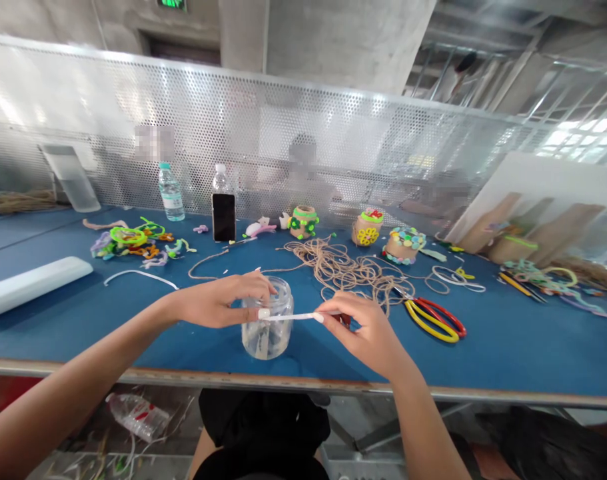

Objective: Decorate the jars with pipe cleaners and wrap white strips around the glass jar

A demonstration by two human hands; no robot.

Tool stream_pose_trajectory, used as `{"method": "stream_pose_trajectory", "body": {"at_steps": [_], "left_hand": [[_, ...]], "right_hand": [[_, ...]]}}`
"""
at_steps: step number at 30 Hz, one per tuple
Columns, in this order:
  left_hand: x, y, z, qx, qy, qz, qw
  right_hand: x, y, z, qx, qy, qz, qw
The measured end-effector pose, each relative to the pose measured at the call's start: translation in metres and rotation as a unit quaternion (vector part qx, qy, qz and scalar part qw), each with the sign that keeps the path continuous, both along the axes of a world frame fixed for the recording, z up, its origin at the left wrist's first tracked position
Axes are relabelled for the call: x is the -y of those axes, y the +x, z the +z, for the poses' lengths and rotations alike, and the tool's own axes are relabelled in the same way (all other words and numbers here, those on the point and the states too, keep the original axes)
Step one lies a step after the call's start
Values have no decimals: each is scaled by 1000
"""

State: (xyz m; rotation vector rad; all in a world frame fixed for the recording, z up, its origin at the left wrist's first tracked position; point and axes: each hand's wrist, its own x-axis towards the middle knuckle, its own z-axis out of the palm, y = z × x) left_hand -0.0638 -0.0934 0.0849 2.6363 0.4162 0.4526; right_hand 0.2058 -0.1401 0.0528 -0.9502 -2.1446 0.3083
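Observation:
A clear glass jar [266, 340] stands upright near the table's front edge. Above its front, a thin white strip [290, 317] stretches between both hands. My left hand [228, 300] pinches the strip's left end, its fingers reaching over the jar's mouth. The strip's right end is pinched by my right hand [360, 327], to the right of the jar. Something small and dark red shows beneath the right fingers; I cannot make out what it is. Loose brown twine [333, 263] lies tangled behind the right hand.
Scissors [436, 320] with red and yellow handles lie at right. Behind stand a phone [224, 217], a water bottle [171, 193] and decorated jars [303, 222]. Coloured pipe cleaners [133, 237] and a white case [36, 285] lie left. A perforated metal panel [263, 133] borders the back.

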Motion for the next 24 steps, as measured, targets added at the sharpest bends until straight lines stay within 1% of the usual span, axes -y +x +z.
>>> {"method": "stream_pose_trajectory", "body": {"at_steps": [2,6,11,15,18,21,24], "left_hand": [[1,0,-3,1,0,16,1000],[3,4,-7,19,26,62,998],[8,5,-5,21,36,32,999],[15,2,-4,-1,65,45,997],[23,0,-2,-28,101,48,993],[31,-1,4,-71,143,55,986],[34,-3,12,-113,179,57,976]], "right_hand": [[2,0,1,-1,1,0,1000],[7,-1,4,3,10,-6,1000],[10,4,5,8,9,-10,1000],[10,11,2,10,-14,-17,1000],[9,16,0,8,-19,-13,1000],[9,17,-2,5,-13,1,1000],[13,16,-7,-13,-8,1,1000]]}}
